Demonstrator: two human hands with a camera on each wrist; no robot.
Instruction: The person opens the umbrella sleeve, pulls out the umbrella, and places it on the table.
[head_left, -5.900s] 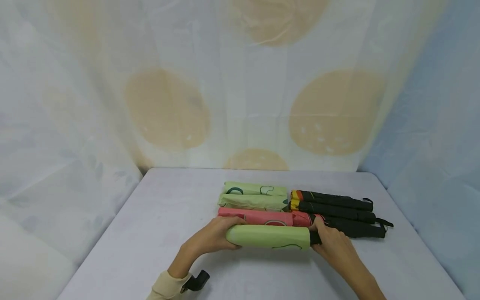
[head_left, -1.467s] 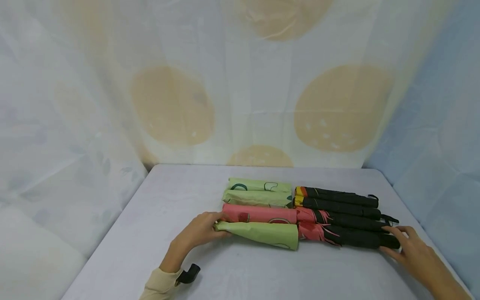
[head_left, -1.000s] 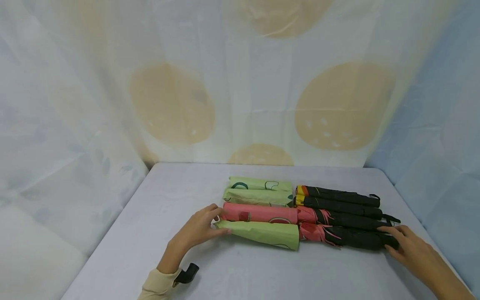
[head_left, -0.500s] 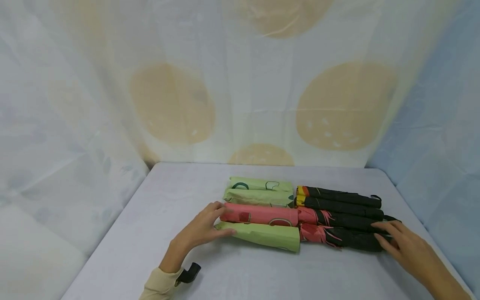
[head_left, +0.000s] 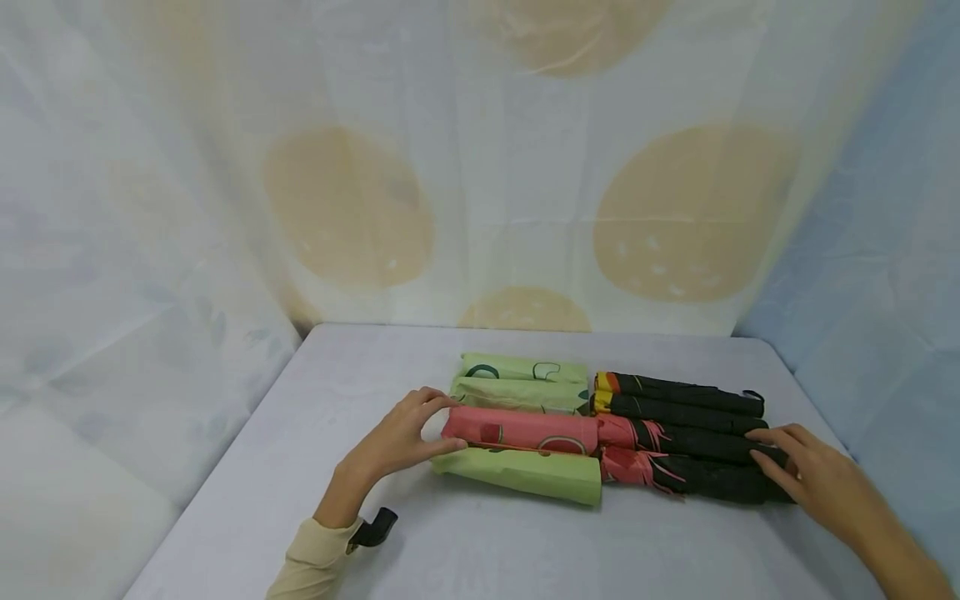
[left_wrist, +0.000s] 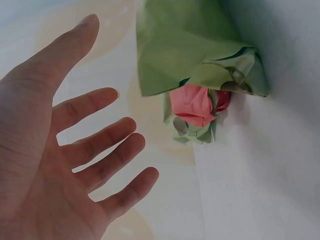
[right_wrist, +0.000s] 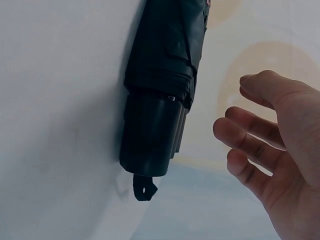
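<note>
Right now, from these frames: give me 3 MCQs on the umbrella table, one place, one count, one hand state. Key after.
1. Where does the pink sleeve lie?
A. at the far end of the row
B. between a green sleeve behind it and the near green sleeve
C. alone at the table's left edge

2. How many sleeves lie in the left row?
A. two
B. four
C. six

3. How is the right hand?
A. fingers spread at the black umbrella handles
B. fisted round a strap
C. out of view

Key: 1 B, the head view shows green on both sides of it. 2 B, three green plus one pink. 3 A, the right wrist view shows spread fingers beside the black handle.
</note>
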